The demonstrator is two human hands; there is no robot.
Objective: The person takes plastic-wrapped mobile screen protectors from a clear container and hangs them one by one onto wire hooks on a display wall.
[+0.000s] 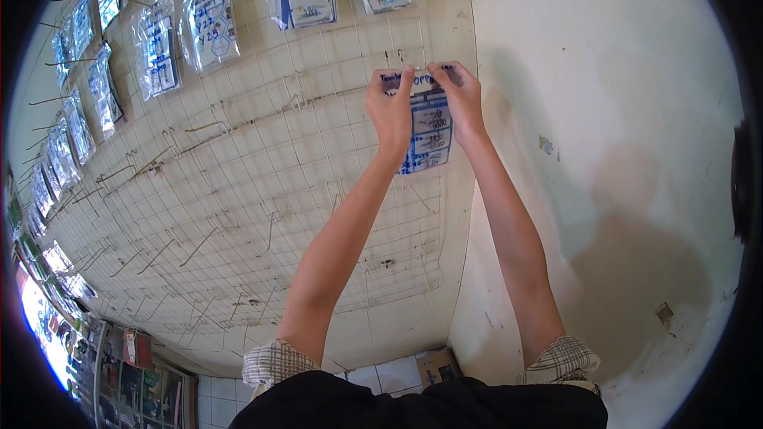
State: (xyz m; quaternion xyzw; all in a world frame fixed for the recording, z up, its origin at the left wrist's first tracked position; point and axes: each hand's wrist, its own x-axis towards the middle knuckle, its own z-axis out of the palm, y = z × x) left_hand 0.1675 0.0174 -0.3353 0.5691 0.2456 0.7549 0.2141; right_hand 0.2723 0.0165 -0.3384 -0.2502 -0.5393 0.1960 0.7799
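Both hands are raised against a wall-mounted wire grid (366,214). My left hand (389,107) grips the upper left edge of a clear bag of blue-and-white flat packets (429,131), thumb and fingers closed on it. My right hand (461,99) pinches the bag's upper right edge, where a handwritten white strip shows. The bag hangs between my hands, just below a pair of hooks (393,56). Whether it rests on a hook is unclear.
Bagged packets (211,20) hang along the grid's top and left. Bare hooks (191,246) project lower down. A plain wall (612,63) meets it at right. At lower left stand a glass display case (139,389) and red box (137,347); a cardboard box (435,364) sits on floor tiles.
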